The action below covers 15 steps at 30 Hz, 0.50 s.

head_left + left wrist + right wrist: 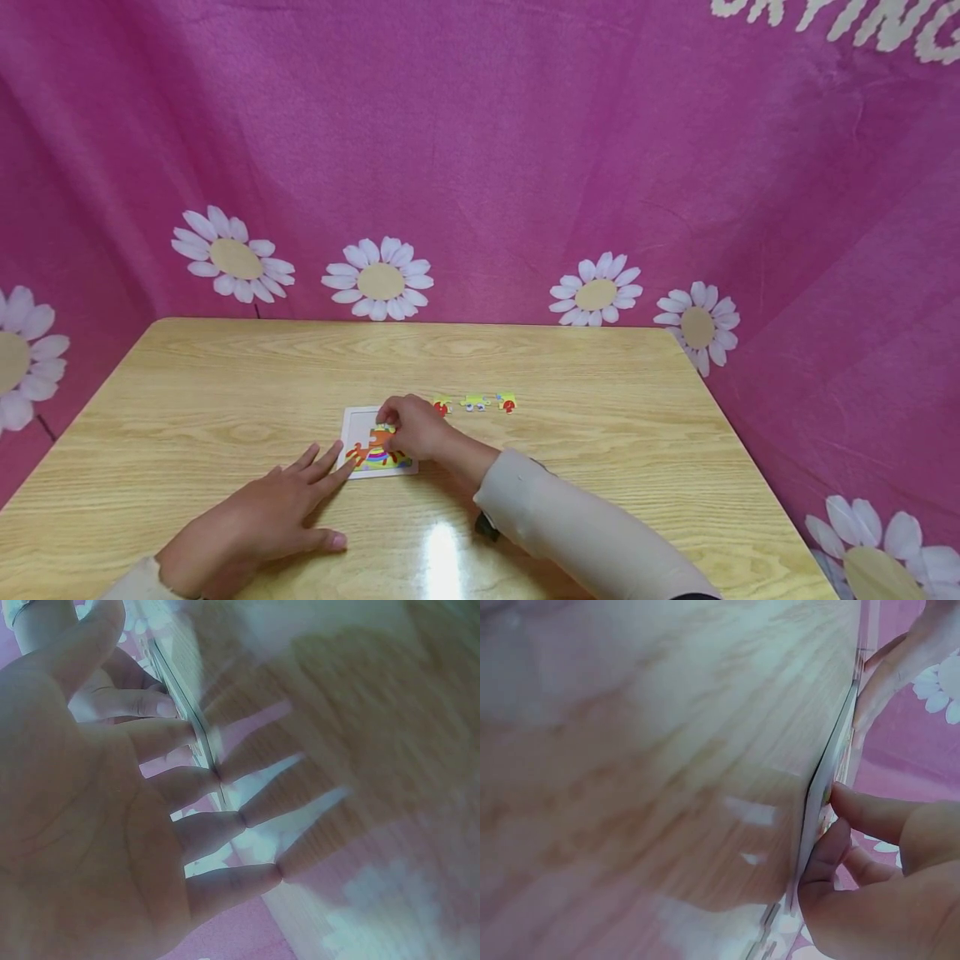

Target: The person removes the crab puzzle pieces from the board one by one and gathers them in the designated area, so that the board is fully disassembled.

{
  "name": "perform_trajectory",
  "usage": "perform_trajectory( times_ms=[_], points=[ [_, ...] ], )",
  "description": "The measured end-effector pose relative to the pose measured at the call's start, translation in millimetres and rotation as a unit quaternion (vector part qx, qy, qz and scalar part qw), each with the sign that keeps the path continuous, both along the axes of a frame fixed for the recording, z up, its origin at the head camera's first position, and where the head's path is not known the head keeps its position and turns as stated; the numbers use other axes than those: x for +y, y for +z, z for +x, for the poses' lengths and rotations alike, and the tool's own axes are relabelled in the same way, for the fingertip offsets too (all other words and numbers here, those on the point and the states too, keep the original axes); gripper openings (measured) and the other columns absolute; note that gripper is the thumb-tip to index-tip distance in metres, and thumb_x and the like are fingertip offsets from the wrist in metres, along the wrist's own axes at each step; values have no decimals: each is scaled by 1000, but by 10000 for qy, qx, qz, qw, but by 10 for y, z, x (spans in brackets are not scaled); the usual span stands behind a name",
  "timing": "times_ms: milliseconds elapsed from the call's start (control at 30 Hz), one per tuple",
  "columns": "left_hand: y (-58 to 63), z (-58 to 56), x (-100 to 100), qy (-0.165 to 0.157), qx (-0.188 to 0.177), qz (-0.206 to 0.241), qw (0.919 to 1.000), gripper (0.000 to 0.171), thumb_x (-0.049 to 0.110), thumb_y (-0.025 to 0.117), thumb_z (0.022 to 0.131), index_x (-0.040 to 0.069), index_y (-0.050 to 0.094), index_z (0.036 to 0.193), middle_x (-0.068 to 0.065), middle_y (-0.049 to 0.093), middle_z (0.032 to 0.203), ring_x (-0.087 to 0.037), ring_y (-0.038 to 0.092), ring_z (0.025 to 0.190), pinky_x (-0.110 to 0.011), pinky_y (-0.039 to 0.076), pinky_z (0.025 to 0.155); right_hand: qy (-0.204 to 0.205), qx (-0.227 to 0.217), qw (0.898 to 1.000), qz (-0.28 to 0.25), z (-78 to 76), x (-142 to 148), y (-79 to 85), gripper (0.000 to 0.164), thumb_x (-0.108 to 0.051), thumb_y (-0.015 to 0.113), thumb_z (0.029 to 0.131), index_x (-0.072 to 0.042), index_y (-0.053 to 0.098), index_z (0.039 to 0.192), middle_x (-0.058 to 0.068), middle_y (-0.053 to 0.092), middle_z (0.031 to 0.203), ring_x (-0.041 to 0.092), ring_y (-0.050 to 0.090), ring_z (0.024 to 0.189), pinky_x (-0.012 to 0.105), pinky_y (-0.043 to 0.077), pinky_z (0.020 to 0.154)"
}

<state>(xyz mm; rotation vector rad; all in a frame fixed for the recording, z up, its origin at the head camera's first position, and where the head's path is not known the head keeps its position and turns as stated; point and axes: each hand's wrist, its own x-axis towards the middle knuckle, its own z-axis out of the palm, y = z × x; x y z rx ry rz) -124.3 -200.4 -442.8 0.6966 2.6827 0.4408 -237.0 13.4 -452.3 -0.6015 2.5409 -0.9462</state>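
A white-framed jigsaw puzzle (378, 476) lies on the wooden table, with an orange animal and rainbow stripes assembled in its lower part. Over its upper right area, my right hand (422, 427) pinches a small yellowish puzzle piece (386, 427) between thumb and fingers. The fingers hide most of that piece. My left hand (273, 510) lies flat and spread at the lower left, its fingertips touching the frame's left side. In the left wrist view, the straight fingers of the left hand (97, 817) meet the tabletop.
Several loose yellow-and-red pieces lie in a row beyond the right hand, among them a middle piece (475, 403) and a right-hand piece (507, 402). A pink curtain (480, 167) with white daisies hangs behind the table (600, 433).
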Motion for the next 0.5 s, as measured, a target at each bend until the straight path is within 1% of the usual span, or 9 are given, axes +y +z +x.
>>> perform_trajectory(
  times_ms=[67,200,233,300,400,467,500],
  points=[
    [0,1,-1,-5,15,8,10000,99,71,69,84,11,42,158,-18,26,169,-53,26,150,-79,34,103,5,-18,10000,28,-3,-11,5,25,-3,83,85,-11,69,105,-2,60,98,12,53,92,24,48,87],
    [-3,5,-4,-42,141,35,9999,98,70,69,85,10,43,157,-19,27,168,-53,27,150,-78,35,102,116,96,9999,6,3,-28,-1,22,1,82,84,-10,70,100,-1,63,96,11,53,87,22,47,82],
    [-4,5,-5,-61,184,38,9998,97,70,69,85,9,44,157,-20,28,168,-54,27,149,-78,36,102,129,124,9998,5,7,-31,-1,23,1,81,84,-10,71,101,-1,63,97,10,53,87,22,47,83],
    [-2,9,-5,-62,207,47,9998,97,69,69,85,9,44,157,-20,28,167,-54,27,149,-78,36,102,146,146,9998,27,16,-37,-4,29,2,81,84,-8,71,110,1,64,101,11,54,89,22,48,84],
    [2,10,-2,-31,117,51,9999,98,69,70,85,9,43,158,-19,27,168,-53,26,150,-78,35,103,103,97,9998,124,21,-40,-3,38,-2,81,87,-8,69,123,2,62,105,12,54,93,24,49,90],
    [5,9,1,-19,75,43,10000,98,69,70,85,10,42,158,-18,26,168,-53,26,150,-79,34,103,85,73,9998,174,24,-36,-3,38,-4,81,88,-8,70,124,2,62,105,12,54,93,25,50,91],
    [7,11,2,-12,58,43,10000,98,69,70,84,10,42,158,-18,26,168,-53,26,150,-79,34,102,89,70,9998,185,24,-35,0,36,-5,81,88,-8,71,122,2,61,105,12,54,93,25,50,91]
  ],
)
